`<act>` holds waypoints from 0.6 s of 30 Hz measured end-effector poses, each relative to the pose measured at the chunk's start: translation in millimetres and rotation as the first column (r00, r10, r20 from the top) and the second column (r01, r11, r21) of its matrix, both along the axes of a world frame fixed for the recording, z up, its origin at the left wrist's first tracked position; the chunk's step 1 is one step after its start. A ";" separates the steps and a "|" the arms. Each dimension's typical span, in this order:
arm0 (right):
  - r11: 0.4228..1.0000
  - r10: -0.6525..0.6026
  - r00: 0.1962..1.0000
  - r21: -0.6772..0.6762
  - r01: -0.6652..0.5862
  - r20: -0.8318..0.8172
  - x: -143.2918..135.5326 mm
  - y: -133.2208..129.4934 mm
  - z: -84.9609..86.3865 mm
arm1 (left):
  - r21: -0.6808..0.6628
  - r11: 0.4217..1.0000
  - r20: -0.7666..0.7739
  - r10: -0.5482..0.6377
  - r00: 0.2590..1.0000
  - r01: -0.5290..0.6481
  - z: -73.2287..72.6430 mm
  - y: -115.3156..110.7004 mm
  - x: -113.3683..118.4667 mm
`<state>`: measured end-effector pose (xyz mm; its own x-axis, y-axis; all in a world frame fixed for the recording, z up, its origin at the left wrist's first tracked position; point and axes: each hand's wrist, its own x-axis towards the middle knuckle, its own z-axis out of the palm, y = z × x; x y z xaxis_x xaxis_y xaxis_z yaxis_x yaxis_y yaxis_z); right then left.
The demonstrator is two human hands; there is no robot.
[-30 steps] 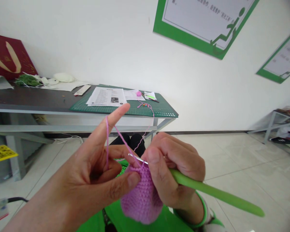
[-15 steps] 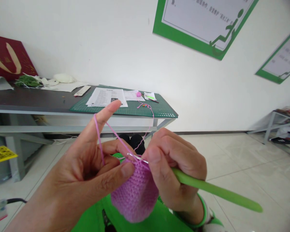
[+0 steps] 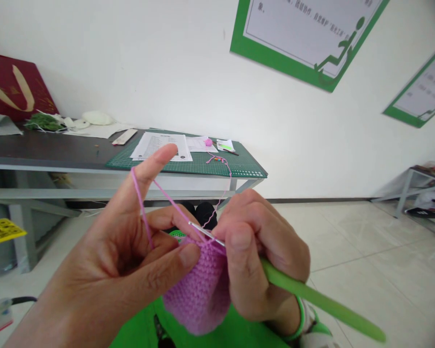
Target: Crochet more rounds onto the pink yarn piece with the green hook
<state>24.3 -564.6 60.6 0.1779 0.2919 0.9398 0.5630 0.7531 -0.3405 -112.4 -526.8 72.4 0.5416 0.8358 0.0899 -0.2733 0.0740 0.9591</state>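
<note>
A pink crocheted piece (image 3: 199, 295), rounded at the bottom, hangs between both hands. My left hand (image 3: 130, 261) pinches its upper edge between thumb and fingers, with the index finger raised and pink yarn (image 3: 168, 197) looped round it. My right hand (image 3: 263, 251) grips a crochet hook (image 3: 322, 299) with a green handle and a silver shaft. The metal tip lies at the top edge of the piece, pointing left, with yarn around the shaft. From a small pink ball (image 3: 208, 142), a strand trails down off the table.
Ahead stands a dark table (image 3: 58, 150) with a green cutting mat (image 3: 170, 166), printed papers (image 3: 159, 145), white and green yarn, and a dark red bag (image 3: 18, 87). Green-framed posters (image 3: 290, 67) hang on the wall. A metal shelf (image 3: 406, 191) is at the right.
The hook's tip has risen slightly and shows more clearly above the edge. The raised left index finger and its yarn have shifted a little left, and the crocheted piece has tilted slightly left.
</note>
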 end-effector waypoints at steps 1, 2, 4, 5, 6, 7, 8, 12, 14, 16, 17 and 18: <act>0.998 0.050 0.999 -0.034 -0.050 0.000 1.9 -1.2 0.3 | 0.023 1.000 -0.004 -0.011 1.000 0.011 -0.5 0.6 -0.3; 0.994 0.090 0.996 -0.070 -0.089 0.009 4.0 -2.7 0.7 | 0.046 0.998 0.002 -0.034 0.999 0.034 -1.7 1.7 -0.8; 0.984 0.135 0.990 -0.124 -0.129 0.037 8.8 -6.2 2.6 | 0.072 0.994 0.000 -0.079 0.997 0.079 -4.8 4.8 -2.6; 0.980 0.150 0.987 -0.141 -0.141 0.055 11.1 -8.0 4.2 | 0.075 0.992 -0.004 -0.103 0.995 0.103 -6.2 6.2 -3.8; 0.976 0.166 0.983 -0.156 -0.153 0.076 13.2 -9.6 6.1 | 0.058 0.991 -0.010 -0.120 0.993 0.120 -6.9 7.3 -5.1; 0.973 0.179 0.979 -0.163 -0.162 0.097 15.1 -11.0 8.2 | 0.029 0.990 -0.017 -0.140 0.990 0.141 -6.9 8.0 -6.4; 0.970 0.194 0.973 -0.169 -0.172 0.122 16.8 -12.0 10.6 | -0.011 0.987 -0.021 -0.161 0.987 0.160 -6.3 8.2 -7.6; 0.962 0.240 0.951 -0.181 -0.206 0.194 20.4 -13.9 19.6 | -0.191 0.964 -0.061 -0.200 0.978 0.185 -0.5 6.4 -10.2; 0.961 0.240 0.948 -0.187 -0.202 0.209 20.5 -14.7 23.6 | -0.201 0.962 -0.060 -0.203 0.977 0.187 1.6 5.6 -9.9; 0.968 0.212 0.948 -0.186 -0.170 0.237 20.2 -16.0 26.9 | -0.188 0.962 -0.050 -0.211 0.976 0.198 2.8 5.0 -8.6; 0.971 0.199 0.945 -0.183 -0.154 0.259 20.4 -16.8 28.0 | -0.189 0.962 -0.049 -0.207 0.977 0.194 3.4 4.7 -7.7; 0.972 0.194 0.939 -0.182 -0.146 0.284 20.9 -17.8 28.6 | -0.198 0.963 -0.055 -0.198 0.979 0.183 4.0 4.1 -6.8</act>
